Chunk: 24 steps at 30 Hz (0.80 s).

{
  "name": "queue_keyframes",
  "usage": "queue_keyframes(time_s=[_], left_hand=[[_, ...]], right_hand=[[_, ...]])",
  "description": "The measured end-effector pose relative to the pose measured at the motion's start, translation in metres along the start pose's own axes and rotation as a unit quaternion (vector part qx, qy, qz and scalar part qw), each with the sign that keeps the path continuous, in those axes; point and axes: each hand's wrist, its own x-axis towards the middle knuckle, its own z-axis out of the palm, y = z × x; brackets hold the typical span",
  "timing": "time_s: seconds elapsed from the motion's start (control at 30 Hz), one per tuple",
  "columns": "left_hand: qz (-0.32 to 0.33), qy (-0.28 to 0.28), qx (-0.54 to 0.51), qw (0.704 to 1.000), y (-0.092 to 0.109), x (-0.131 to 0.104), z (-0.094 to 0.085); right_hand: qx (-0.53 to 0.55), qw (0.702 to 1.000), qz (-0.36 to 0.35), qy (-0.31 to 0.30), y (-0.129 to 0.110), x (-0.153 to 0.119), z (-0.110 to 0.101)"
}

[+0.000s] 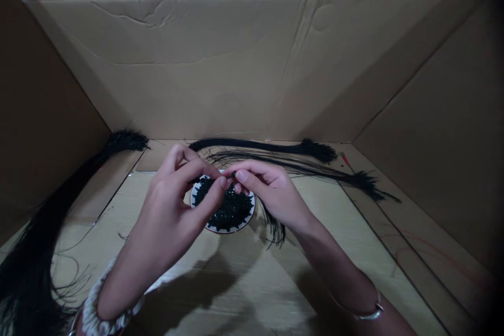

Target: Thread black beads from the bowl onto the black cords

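Over a round plate (252, 211) with a dark rim, heaped with small shiny black pieces (230, 210), my two hands meet fingertip to fingertip. My left hand (169, 205) is closed in a pinch of thumb and forefinger; what lies between them is too small to make out. My right hand (275, 189) pinches too, with a tiny dark bit showing at its thumb tip. From beneath that hand hangs a short bunch of black cords (275, 228), apparently held in its curled fingers, which are partly hidden.
Two bundles of black strands, a near one (315, 168) and a far one (252, 144), lie along the back. A large black bundle (43, 226) drapes down the left. Cardboard walls (220, 73) enclose the work surface (326, 236). A small red-tipped item (345, 159) lies back right.
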Motion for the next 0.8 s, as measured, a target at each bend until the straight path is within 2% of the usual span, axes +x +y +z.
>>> queue_keyframes(time_s=[0.4, 0.8], left_hand=[[0.013, -0.007, 0.012, 1.000, 0.0000, -0.0012, -0.0015], [-0.001, -0.020, 0.009, 1.000, 0.0006, 0.0002, -0.0008]], right_hand=[[-0.132, 0.989, -0.063, 0.001, -0.0066, -0.0054, -0.0010], [-0.162, 0.984, -0.072, -0.010, -0.0082, -0.0064, -0.0034]])
